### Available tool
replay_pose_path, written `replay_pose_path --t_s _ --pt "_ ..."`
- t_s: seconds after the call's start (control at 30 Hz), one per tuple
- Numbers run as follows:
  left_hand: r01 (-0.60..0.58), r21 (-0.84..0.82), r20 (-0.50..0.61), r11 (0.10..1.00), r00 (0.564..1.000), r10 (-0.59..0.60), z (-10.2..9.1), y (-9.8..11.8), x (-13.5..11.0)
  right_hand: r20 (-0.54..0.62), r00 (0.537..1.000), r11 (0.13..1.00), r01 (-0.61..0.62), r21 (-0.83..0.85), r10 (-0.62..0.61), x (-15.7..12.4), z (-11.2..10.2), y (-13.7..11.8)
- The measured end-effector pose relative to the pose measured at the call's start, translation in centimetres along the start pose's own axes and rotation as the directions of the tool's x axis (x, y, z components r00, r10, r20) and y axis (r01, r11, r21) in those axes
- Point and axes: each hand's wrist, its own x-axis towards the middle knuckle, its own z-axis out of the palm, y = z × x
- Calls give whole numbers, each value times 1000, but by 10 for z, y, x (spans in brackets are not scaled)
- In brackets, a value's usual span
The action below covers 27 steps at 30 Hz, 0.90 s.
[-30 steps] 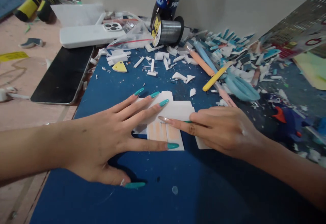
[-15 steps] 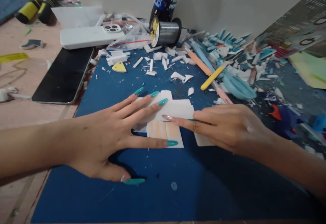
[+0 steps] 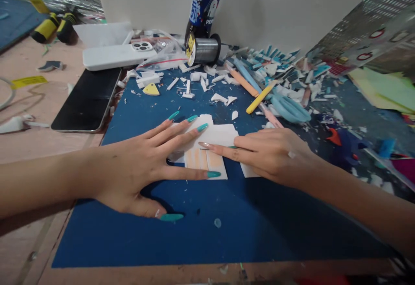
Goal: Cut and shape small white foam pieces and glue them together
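Observation:
My left hand [image 3: 139,168] lies flat with its fingers spread, pressing a white foam piece [image 3: 217,136] with pale orange stripes onto the blue cutting mat [image 3: 155,241]. Its nails are long and teal. My right hand [image 3: 269,153] rests on the right side of the same piece, fingers closed around a thin tool with a green handle [image 3: 231,147]. The forefinger lies along the tool, whose tip meets the foam near the striped part.
White foam scraps [image 3: 194,79] litter the mat's far side. Behind them stand a wire spool [image 3: 202,49] and a dark blue can [image 3: 202,4]. Light blue scissors [image 3: 288,107], a yellow knife [image 3: 259,99], two phones [image 3: 87,99] at left, and coloured paper [image 3: 382,90] at right.
Both hands hold the same pose on the foam piece. The view has tilted so everything sits a little higher and further left in the picture.

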Motion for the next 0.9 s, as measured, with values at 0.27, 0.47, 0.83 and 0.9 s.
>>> replay_pose_path --t_s 0.27,0.47,0.83,0.9 --pt "-30 45 -10 999 999 30 0 1 -2 -23 994 993 -109 47 110 -25 -20 -9" --pt "-32 33 20 999 999 32 -2 2 0 9 995 987 -99 127 99 -26 -16 -29" --pt "-13 30 9 999 1000 13 -1 2 0 -9 996 988 -88 123 90 -22 -10 -30" --pt "-9 32 12 999 1000 9 -1 2 0 -16 996 989 -82 125 84 -21 -9 -31"
